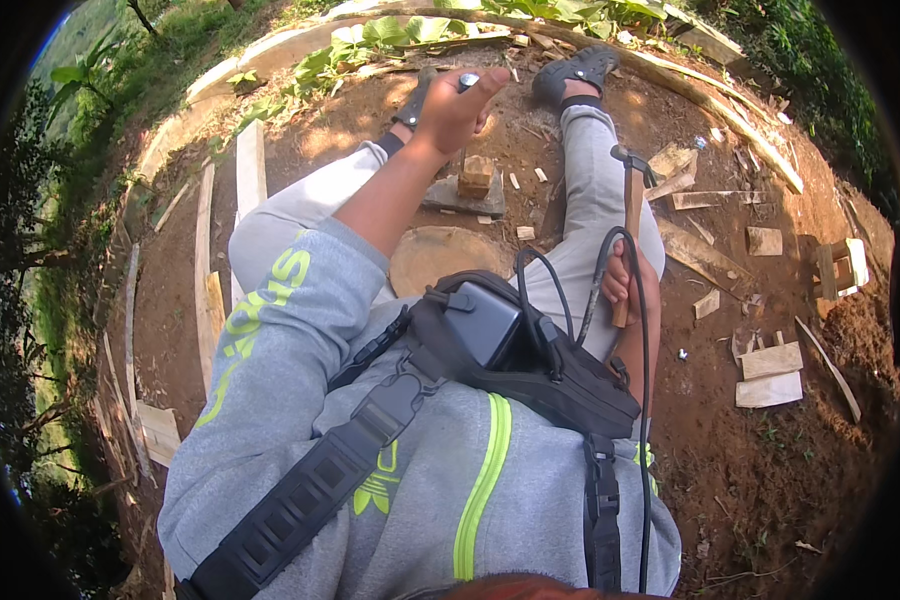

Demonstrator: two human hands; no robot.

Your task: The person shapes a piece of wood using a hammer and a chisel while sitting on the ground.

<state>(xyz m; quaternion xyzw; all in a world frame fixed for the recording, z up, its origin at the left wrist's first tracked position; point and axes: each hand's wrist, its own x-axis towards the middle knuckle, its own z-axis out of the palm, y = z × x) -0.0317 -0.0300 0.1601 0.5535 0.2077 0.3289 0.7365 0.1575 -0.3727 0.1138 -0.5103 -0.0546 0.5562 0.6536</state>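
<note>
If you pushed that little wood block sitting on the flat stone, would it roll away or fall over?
The small wood block looks boxy with flat sides, so it would probably slide or tip rather than roll. It stands on a flat grey stone, so a hard push could knock it off onto the dirt. It seems stiff and fairly light.

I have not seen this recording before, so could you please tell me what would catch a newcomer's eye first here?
The left hand is raised, open, above the knees, over a small wooden block that sits on a flat stone on the bare earth between the legs. The right hand grips the wooden handle of a hammer beside the right leg. Pale wood offcuts lie scattered over the soil on the right.
</note>
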